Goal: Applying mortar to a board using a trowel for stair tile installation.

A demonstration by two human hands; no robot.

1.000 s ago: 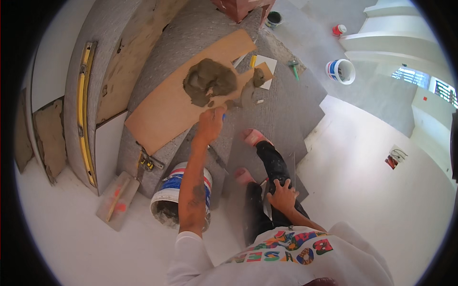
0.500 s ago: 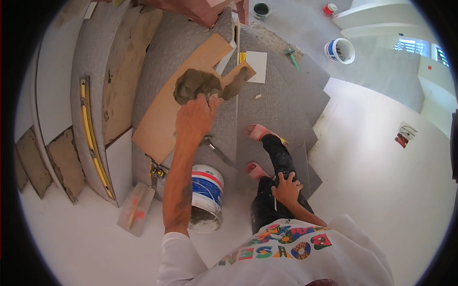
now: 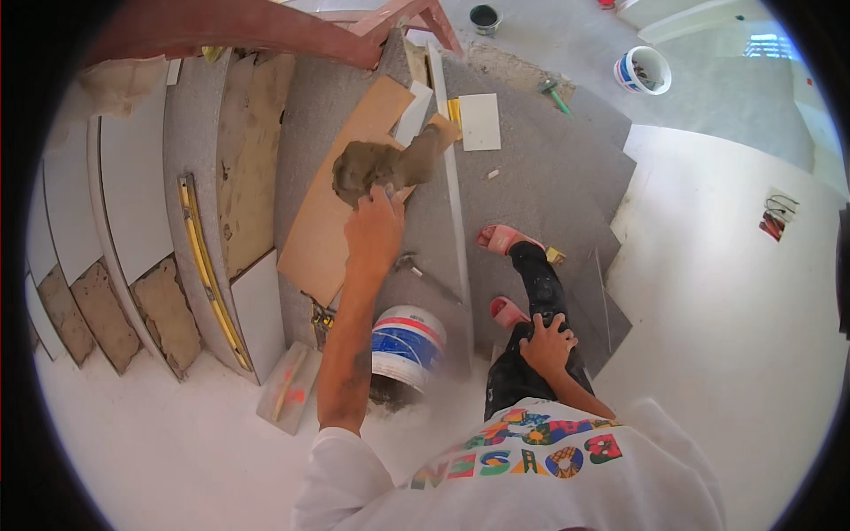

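Observation:
My left hand (image 3: 376, 226) reaches over a brown tile-like board (image 3: 314, 234) lying on the grey step. Its fingers are closed on what looks like a trowel (image 3: 419, 161), the blade smeared with mortar and the handle mostly hidden. A thick heap of wet grey-brown mortar (image 3: 361, 170) sits on the board just beyond my knuckles, touching the blade. My right hand (image 3: 547, 343) rests on my bent knee in dark trousers, fingers spread and holding nothing. Beside my left forearm, a hammer (image 3: 429, 279) lies on the step.
A white-and-blue bucket (image 3: 407, 345) stands near my left forearm, close to a flat float (image 3: 288, 389). A yellow spirit level (image 3: 211, 274) leans along the stairs. A red metal beam (image 3: 266, 35) crosses the far side. A white tile piece (image 3: 481, 122) and green-handled tool (image 3: 558, 97) lie ahead.
The whole view has shifted, showing more of the red beam and stairs. My left hand has worked the trowel at the mortar, and the mortar by the blade looks broader. My right hand stays on the knee.

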